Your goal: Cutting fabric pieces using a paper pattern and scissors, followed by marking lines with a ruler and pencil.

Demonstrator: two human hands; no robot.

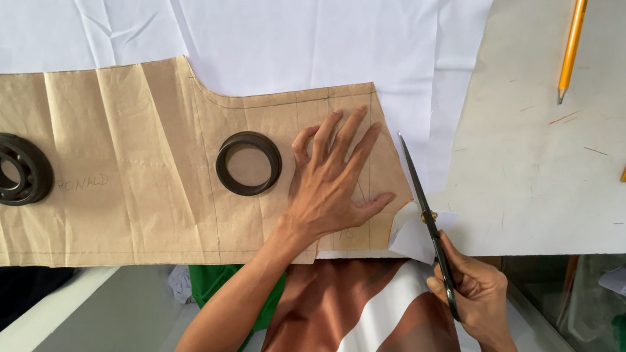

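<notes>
Cutting along the brown paper pattern (137, 174) with scissors (426, 210).
Left hand (331, 182) spread flat, pinning it; right hand (470, 287) grip closed round the handles. Thin, floppy sheet, I'd judge: hold near the cut.

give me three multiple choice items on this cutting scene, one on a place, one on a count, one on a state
1. Where does the left hand rest?
A. on the brown paper pattern
B. on the ruler
C. on the pencil

2. How many round metal weights lie on the pattern?
A. one
B. two
C. four

3. How are the scissors in the right hand?
A. lying closed on the table
B. held, blades along the pattern's edge
C. hanging from a hook

Answers:
1 A, the palm lies flat on the paper.
2 B, a bearing at left and a ring near the hand.
3 B, the fingers grip the handles.
</notes>
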